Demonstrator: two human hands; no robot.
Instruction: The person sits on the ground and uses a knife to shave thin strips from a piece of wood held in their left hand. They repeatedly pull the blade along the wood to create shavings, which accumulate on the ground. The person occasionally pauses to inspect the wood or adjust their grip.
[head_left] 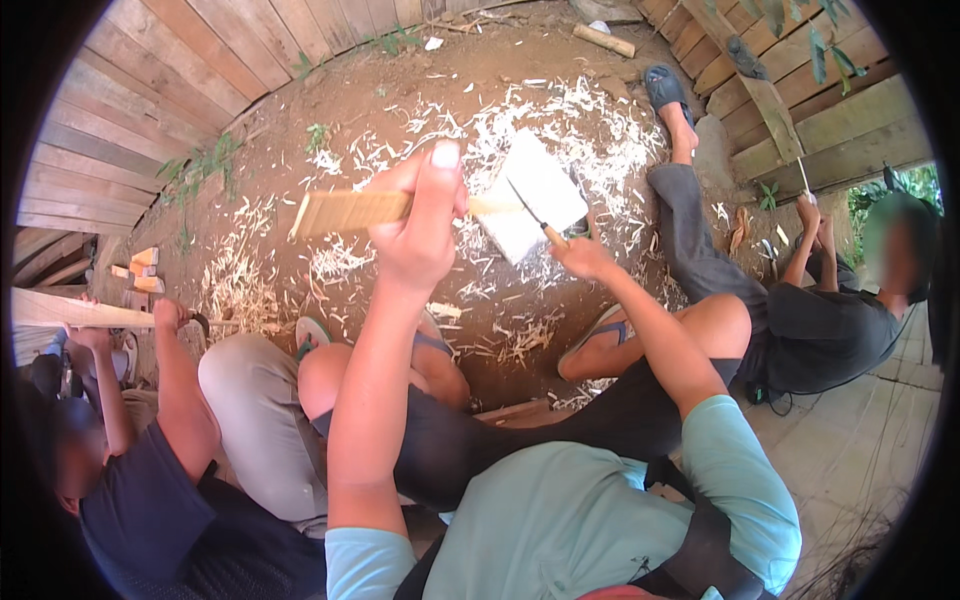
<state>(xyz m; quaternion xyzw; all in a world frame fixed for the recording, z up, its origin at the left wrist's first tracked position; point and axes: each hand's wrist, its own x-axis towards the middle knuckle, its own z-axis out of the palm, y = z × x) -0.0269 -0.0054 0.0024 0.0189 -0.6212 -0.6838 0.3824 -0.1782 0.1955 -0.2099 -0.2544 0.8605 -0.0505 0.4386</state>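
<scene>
My left hand (418,225) is closed around a flat yellowish wooden piece (345,213), thumb pointing up. One end of the piece sticks out to the left, and its narrower part runs right toward a pale block (552,180) on the ground. My right hand (585,258) grips a knife (552,236) by its light wooden handle. The thin dark blade slants up and left across the wooden piece in front of the pale block. Whether the blade touches the wood I cannot tell.
White shavings (600,120) cover the brown dirt around the block. To the left, a person (150,500) holds a long wooden piece (85,308). Another person (820,330) sits at right, one leg stretched forward. Plank walls (190,60) stand beyond; small wooden blocks (145,268) lie at left.
</scene>
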